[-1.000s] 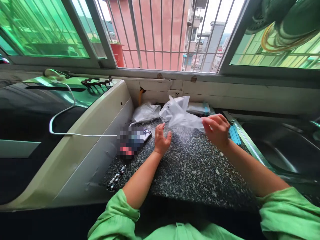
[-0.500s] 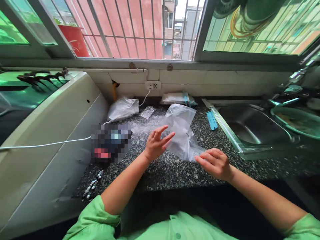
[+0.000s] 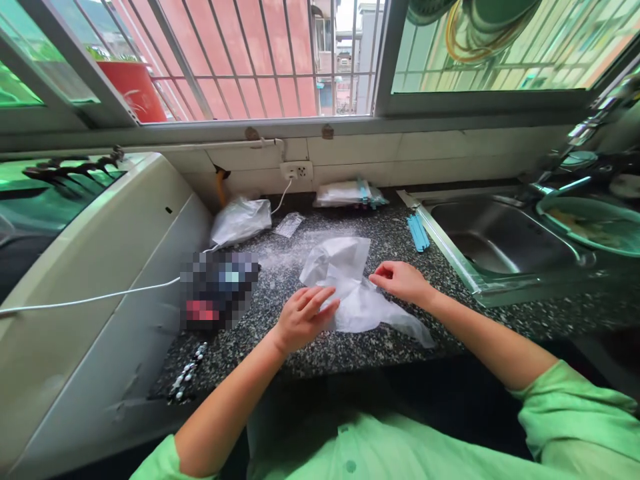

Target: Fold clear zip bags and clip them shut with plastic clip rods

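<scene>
A crumpled, translucent plastic bag (image 3: 350, 307) lies on the speckled dark counter in front of me, one corner trailing to the right. My left hand (image 3: 306, 319) is over its left edge, palm down, with fingers stretched out and the thumb apart. At the bag's upper right edge is my right hand (image 3: 400, 280), its fingers bent and tips pressed together. Whether a bit of the bag is pinched there is hidden.
A blurred-out dark device (image 3: 220, 290) and a beaded string (image 3: 187, 377) lie left. Behind are a white plastic bag (image 3: 243, 223), a small clear packet (image 3: 289, 225) and a packed bundle (image 3: 347, 193). Blue strips (image 3: 417, 233) lie beside the steel sink (image 3: 500, 240).
The plastic bag has gone from being held up to lying flat on the counter. My right hand has left its trailing corner and moved up and left. My left hand has come lower.
</scene>
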`<act>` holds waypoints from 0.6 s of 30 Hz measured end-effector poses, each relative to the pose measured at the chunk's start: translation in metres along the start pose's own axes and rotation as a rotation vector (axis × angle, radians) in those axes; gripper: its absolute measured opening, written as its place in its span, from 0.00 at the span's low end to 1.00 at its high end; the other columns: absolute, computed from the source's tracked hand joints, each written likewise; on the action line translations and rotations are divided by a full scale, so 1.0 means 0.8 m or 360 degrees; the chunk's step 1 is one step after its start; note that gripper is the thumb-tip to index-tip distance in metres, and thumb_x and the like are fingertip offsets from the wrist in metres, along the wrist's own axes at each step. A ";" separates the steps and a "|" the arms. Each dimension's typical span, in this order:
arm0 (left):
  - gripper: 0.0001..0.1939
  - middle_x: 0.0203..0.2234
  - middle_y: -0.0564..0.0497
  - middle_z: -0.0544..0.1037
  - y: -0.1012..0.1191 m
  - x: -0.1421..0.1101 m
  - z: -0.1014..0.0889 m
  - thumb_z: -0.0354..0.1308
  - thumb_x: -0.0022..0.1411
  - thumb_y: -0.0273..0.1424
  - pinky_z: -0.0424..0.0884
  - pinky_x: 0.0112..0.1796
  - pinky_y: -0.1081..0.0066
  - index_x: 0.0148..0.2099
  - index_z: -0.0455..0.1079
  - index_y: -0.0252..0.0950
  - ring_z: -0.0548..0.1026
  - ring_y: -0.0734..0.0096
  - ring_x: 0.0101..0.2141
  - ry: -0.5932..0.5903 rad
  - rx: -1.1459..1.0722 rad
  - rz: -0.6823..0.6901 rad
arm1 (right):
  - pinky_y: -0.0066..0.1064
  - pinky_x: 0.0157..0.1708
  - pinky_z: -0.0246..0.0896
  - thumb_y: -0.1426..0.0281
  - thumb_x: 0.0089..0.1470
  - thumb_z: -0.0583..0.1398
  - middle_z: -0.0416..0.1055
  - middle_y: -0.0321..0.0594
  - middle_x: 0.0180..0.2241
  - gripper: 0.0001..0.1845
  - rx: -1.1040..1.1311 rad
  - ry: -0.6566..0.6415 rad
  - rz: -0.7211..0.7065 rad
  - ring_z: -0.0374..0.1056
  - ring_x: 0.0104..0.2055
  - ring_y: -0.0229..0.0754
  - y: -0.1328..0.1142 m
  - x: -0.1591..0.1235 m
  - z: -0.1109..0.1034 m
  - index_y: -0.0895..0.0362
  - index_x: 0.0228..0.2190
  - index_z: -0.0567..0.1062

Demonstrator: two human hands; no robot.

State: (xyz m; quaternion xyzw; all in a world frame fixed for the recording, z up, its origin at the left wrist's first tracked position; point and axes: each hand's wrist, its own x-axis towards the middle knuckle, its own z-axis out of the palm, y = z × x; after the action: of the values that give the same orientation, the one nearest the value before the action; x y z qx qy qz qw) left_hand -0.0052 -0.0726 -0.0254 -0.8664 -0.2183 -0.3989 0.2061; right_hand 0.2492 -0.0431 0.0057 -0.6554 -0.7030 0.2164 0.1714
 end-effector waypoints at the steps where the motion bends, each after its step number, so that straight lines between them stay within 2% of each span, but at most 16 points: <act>1: 0.09 0.40 0.49 0.77 0.001 -0.002 -0.001 0.54 0.59 0.26 0.70 0.41 0.69 0.41 0.70 0.41 0.74 0.70 0.40 -0.0008 0.0010 -0.0002 | 0.26 0.23 0.51 0.58 0.46 0.58 0.71 0.36 0.21 0.15 -0.0044 -0.0038 0.0035 0.63 0.23 0.35 -0.002 0.004 0.004 0.56 0.23 0.75; 6: 0.08 0.38 0.50 0.77 0.004 -0.007 -0.006 0.57 0.57 0.26 0.70 0.40 0.69 0.40 0.71 0.41 0.74 0.70 0.39 -0.0011 0.0092 0.0011 | 0.25 0.19 0.47 0.59 0.45 0.58 0.68 0.35 0.16 0.16 0.0060 -0.0296 0.0049 0.59 0.19 0.33 0.000 0.013 0.022 0.59 0.18 0.74; 9: 0.09 0.39 0.50 0.77 0.004 -0.010 -0.005 0.57 0.57 0.26 0.70 0.41 0.69 0.41 0.71 0.41 0.74 0.70 0.39 -0.0008 0.0026 -0.0007 | 0.24 0.18 0.46 0.64 0.43 0.59 0.67 0.35 0.15 0.13 0.0153 -0.0428 0.0016 0.58 0.18 0.32 0.002 0.012 0.032 0.60 0.17 0.74; 13: 0.10 0.40 0.50 0.77 0.003 -0.015 -0.003 0.56 0.57 0.26 0.70 0.42 0.69 0.42 0.70 0.42 0.74 0.70 0.40 -0.0004 -0.0001 -0.0032 | 0.24 0.19 0.46 0.70 0.41 0.59 0.67 0.34 0.15 0.09 0.0193 -0.0447 -0.0020 0.58 0.19 0.32 -0.001 0.009 0.038 0.60 0.16 0.74; 18: 0.10 0.39 0.48 0.77 0.004 -0.017 -0.002 0.57 0.56 0.25 0.71 0.41 0.68 0.42 0.70 0.39 0.74 0.68 0.40 -0.0008 0.0012 0.0007 | 0.24 0.18 0.44 0.64 0.45 0.57 0.65 0.34 0.14 0.16 0.0184 -0.0467 0.0000 0.56 0.18 0.32 -0.004 0.006 0.041 0.60 0.14 0.73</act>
State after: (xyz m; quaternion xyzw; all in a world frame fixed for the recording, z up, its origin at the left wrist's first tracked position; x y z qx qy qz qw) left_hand -0.0122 -0.0791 -0.0354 -0.8670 -0.2186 -0.3956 0.2098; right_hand 0.2293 -0.0413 -0.0207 -0.6058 -0.7068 0.3500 0.1042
